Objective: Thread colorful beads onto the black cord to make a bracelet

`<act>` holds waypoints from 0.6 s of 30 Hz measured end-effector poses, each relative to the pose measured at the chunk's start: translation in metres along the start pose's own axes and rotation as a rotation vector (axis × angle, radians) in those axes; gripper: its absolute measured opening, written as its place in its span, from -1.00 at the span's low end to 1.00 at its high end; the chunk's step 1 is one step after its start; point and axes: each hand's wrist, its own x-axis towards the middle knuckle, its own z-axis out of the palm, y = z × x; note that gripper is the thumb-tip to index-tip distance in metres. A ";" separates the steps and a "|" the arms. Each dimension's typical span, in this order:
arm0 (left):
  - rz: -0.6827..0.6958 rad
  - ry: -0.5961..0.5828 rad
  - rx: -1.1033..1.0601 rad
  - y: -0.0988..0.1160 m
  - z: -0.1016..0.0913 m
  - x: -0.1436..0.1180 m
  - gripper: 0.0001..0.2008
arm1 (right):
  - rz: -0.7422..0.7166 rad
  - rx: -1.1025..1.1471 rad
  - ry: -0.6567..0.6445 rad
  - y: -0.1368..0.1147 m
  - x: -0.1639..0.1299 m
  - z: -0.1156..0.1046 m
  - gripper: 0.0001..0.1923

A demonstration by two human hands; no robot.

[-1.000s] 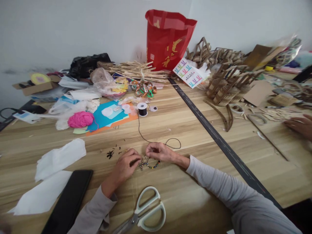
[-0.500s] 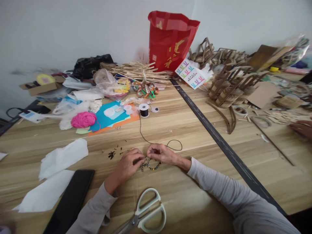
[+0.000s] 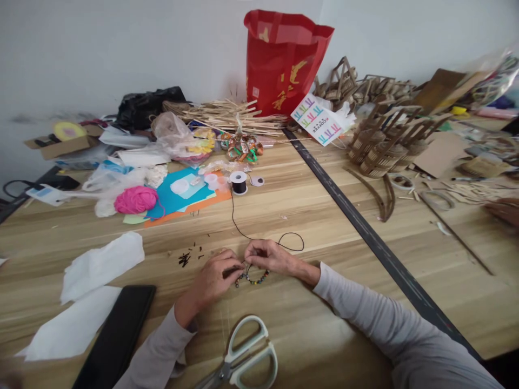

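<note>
Wooden tabletop (image 3: 308,216) stretches to a white wall. Near its left edge sits one open cardboard box (image 3: 60,145) holding a yellow disc. Two white sheets (image 3: 101,265) lie beside one black case (image 3: 115,335). At the near edge, the left hand (image 3: 213,278) and right hand (image 3: 267,255) each pinch one beaded bracelet (image 3: 252,278); one pair of scissors (image 3: 243,356) lies below. One cord spool (image 3: 238,182) stands mid-table. One red bag (image 3: 284,62), contents hidden, stands at the far edge.
</note>
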 end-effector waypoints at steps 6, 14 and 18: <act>-0.019 0.015 -0.070 -0.005 -0.005 -0.002 -0.87 | -0.036 -0.021 0.018 0.000 0.001 0.000 -0.69; -0.025 -0.013 -0.100 -0.007 -0.009 0.001 -0.86 | 0.065 0.124 0.019 0.008 0.002 0.002 -0.64; -0.039 0.004 -0.154 -0.008 -0.009 0.001 -0.87 | 0.105 0.133 0.013 0.010 0.002 0.001 -0.63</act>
